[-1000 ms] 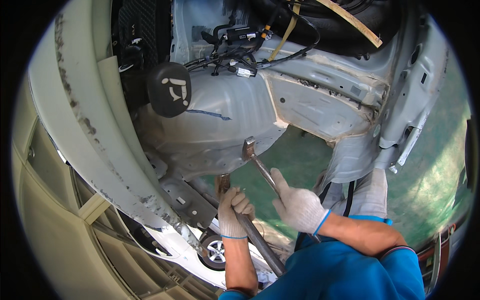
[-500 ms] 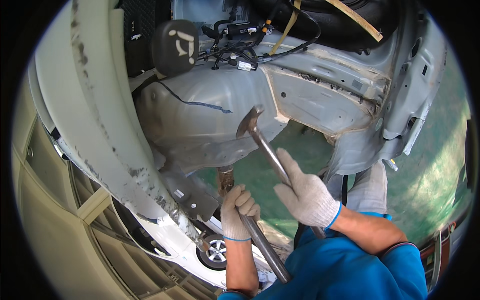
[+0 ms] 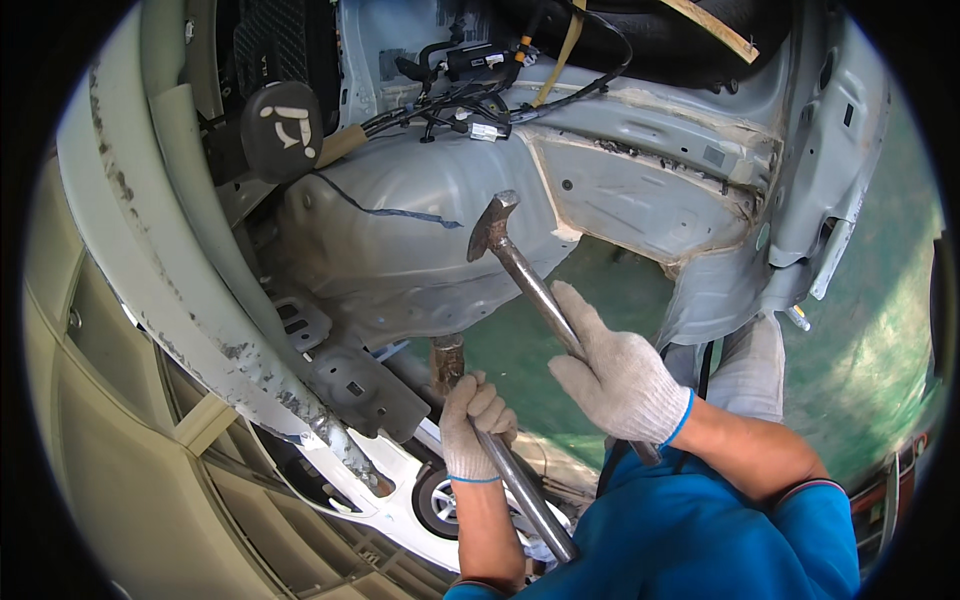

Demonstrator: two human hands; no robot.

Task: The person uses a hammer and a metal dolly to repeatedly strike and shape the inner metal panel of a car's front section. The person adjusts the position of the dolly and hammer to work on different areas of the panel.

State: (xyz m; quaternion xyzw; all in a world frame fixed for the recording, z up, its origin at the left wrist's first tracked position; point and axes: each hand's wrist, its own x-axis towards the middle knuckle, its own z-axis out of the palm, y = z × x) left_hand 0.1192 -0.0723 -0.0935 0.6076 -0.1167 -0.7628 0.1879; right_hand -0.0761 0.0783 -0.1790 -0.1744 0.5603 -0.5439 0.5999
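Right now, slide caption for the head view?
White-gloved right hand grips a steel hammer, left hand a rusty-headed metal tool, near a curved grey metal panel.

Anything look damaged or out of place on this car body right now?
Yes. The curved frame at left has chipped, scraped paint, with rough patches toward its lower end. Loose wires lie tangled at the far side of the wheel arch, whose near edge, seen partly behind the upper hammer, looks uneven.

Wht symbol [image 3: 286, 113] on blk pad [image 3: 264, 158], wiring lbl [image 3: 483, 131] illegible
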